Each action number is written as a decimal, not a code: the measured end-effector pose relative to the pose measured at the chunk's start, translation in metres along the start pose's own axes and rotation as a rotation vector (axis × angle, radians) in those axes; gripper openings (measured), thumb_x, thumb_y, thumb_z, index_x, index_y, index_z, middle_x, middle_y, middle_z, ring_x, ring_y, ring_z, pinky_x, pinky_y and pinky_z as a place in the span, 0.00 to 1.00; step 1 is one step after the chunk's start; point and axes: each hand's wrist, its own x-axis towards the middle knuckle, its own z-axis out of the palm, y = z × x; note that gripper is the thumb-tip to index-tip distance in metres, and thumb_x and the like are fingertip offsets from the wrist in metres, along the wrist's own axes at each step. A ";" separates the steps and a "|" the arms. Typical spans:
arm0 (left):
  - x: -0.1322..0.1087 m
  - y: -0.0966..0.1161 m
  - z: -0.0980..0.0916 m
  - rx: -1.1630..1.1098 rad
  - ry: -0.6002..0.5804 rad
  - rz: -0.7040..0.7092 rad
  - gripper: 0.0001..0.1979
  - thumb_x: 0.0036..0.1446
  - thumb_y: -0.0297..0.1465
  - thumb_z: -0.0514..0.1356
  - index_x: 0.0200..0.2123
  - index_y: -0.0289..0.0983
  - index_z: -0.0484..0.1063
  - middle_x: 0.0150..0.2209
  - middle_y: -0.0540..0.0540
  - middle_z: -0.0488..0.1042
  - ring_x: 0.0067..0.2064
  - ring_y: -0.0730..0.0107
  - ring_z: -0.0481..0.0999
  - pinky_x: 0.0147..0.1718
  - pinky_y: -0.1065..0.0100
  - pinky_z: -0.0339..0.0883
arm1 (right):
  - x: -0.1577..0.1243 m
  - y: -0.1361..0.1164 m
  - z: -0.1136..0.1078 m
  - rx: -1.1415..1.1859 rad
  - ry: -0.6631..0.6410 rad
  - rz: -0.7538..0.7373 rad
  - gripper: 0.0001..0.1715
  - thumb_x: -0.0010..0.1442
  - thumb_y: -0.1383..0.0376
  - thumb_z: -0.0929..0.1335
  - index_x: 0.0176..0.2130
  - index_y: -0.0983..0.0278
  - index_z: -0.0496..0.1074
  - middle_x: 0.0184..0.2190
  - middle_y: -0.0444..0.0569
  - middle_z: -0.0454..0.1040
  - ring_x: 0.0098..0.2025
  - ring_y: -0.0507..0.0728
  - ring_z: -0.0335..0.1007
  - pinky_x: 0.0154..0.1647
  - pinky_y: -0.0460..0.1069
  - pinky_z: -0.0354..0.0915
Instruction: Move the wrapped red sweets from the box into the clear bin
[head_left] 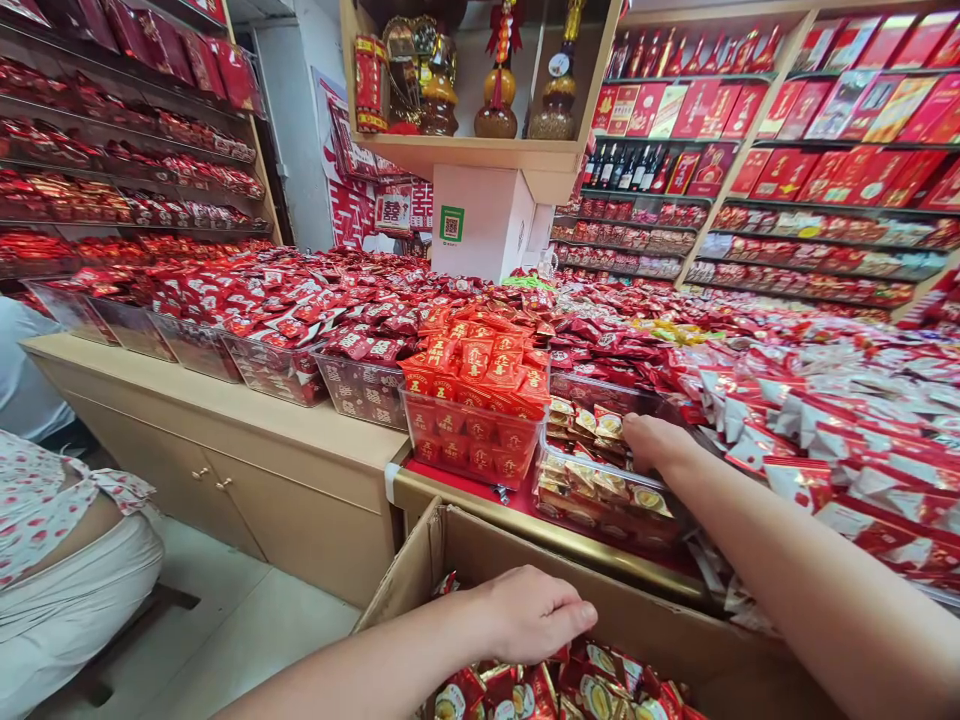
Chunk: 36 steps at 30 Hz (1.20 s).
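red-and-gold packets point(600, 692) lie heaped in a cardboard box point(416, 575) at the bottom edge of the view, below the front of the counter point(225, 415). the left hand point(529, 612) rests on top of them, knuckles up and fingers curled down into the heap; whether it has one in its grip cannot be told. up and to the right, the right hand point(654, 442) reaches over the rim of a clear bin point(600, 505) on the counter's edge, part filled with similar gold-faced sweets. its fingers dip in among them out of sight, so its hold cannot be told either. just left of that, touching it, stands a red bin point(472, 440) piled high. more red sweets cover the counter beyond. shelves point(825, 150) of red boxes line the back wall. a crouching person point(67, 540) shows at far left.
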 end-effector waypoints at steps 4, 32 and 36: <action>0.000 0.001 -0.001 0.076 0.004 0.005 0.29 0.55 0.47 0.34 0.31 0.39 0.70 0.28 0.48 0.73 0.27 0.72 0.68 0.24 0.74 0.55 | -0.003 -0.002 -0.004 -0.039 -0.009 0.038 0.19 0.42 0.73 0.67 0.38 0.69 0.67 0.37 0.59 0.71 0.40 0.64 0.68 0.33 0.52 0.64; 0.000 0.003 -0.004 0.107 -0.011 0.038 0.28 0.55 0.46 0.35 0.31 0.39 0.69 0.28 0.48 0.73 0.27 0.73 0.69 0.23 0.74 0.55 | -0.017 -0.012 -0.016 -0.048 0.034 0.151 0.13 0.56 0.67 0.56 0.42 0.68 0.59 0.35 0.61 0.71 0.39 0.63 0.68 0.33 0.52 0.60; 0.001 0.003 -0.005 0.111 -0.017 0.041 0.28 0.55 0.46 0.34 0.31 0.38 0.69 0.28 0.48 0.73 0.27 0.73 0.69 0.23 0.74 0.55 | -0.018 -0.012 -0.015 -0.042 0.034 0.151 0.14 0.57 0.66 0.55 0.42 0.67 0.59 0.36 0.60 0.71 0.39 0.63 0.68 0.32 0.52 0.60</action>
